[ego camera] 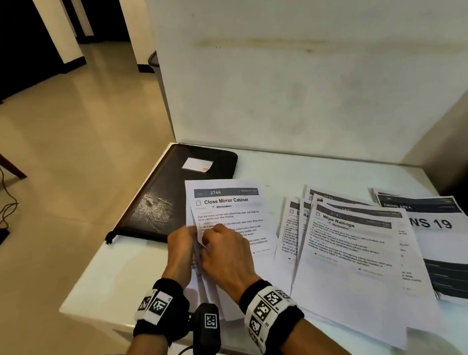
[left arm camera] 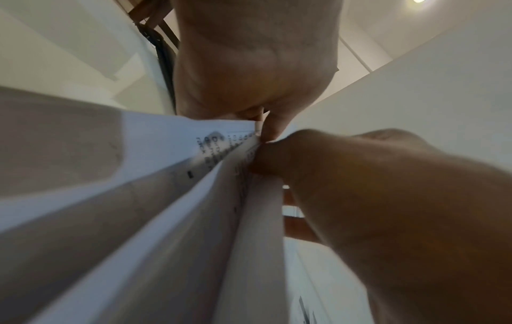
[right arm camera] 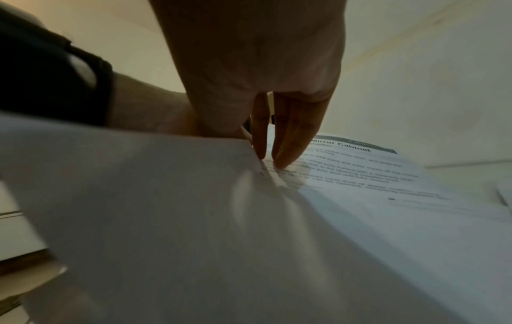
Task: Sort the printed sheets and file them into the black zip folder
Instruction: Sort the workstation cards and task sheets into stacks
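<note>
Item: printed sheets, loose white office paper, held as a small bundle [ego camera: 226, 217] at the near left of the white counter [ego camera: 329, 161]; top page headed "Close Mirror Cabinet". Condition: light, thin, limp; the pages sag and bow where unsupported, and the left wrist view shows several leaves fanned apart along one edge. Handling, as judged: a sheet bends rather than resists, creases if pinched hard at a corner, and slides easily over its neighbours, so the bundle is best taken along a long edge with thumb above and fingers below, then squared against the counter before filing. Present hold: left hand [ego camera: 181, 251] and right hand [ego camera: 226, 254] meet at the bundle's left edge, both curled and pinching leaves there; from the right wrist view, fingers [right arm camera: 291, 142] of the right hand press down on the printed face. Further stock: a fanned pile headed "Wipe Railings" [ego camera: 352, 248] lies just right of the bundle, and a darker-printed pile marked "DINING AREA" [ego camera: 449, 241] lies further right, partly under it; both flat, overlapped, uneven at the edges. Receptacle: black zip folder [ego camera: 169, 194], far left of the counter, lying flat and apparently closed, a white label on its cover and a scuffed patch nearer; the bundle's far corner overlaps it. Judged stiff and heavier than the paper, needing unzipping before any sheet goes in.
</note>
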